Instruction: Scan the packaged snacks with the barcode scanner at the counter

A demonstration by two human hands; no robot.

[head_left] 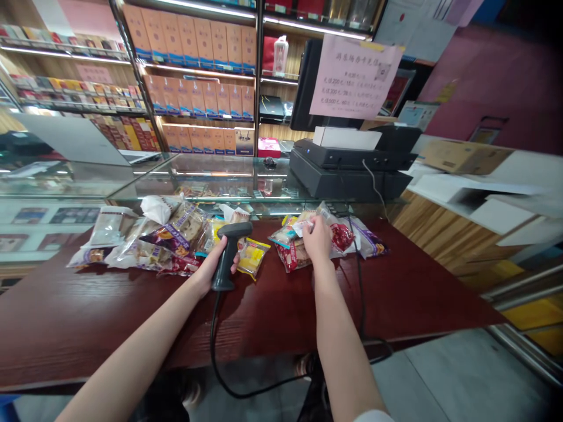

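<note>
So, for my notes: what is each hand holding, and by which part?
The left hand holds a barcode scanner by its grip; the right hand seems to pinch the edge of a snack packet.

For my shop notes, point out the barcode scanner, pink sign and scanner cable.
Barcode scanner (pixel 225 264), head view, on its handle.
Pink sign (pixel 354 76), head view, on its middle.
Scanner cable (pixel 212 337), head view, on its lower run.

Barcode scanner (pixel 229 255) between snack piles on wood counter (pixel 65 305): left pile (pixel 145 240) at 11 o'clock, right pile (pixel 316 240) at 12. Glass display case (pixel 211 176) behind counter, cash register (pixel 347 170) on it at 1 o'clock, shelves (pixel 197 58) beyond.
</note>
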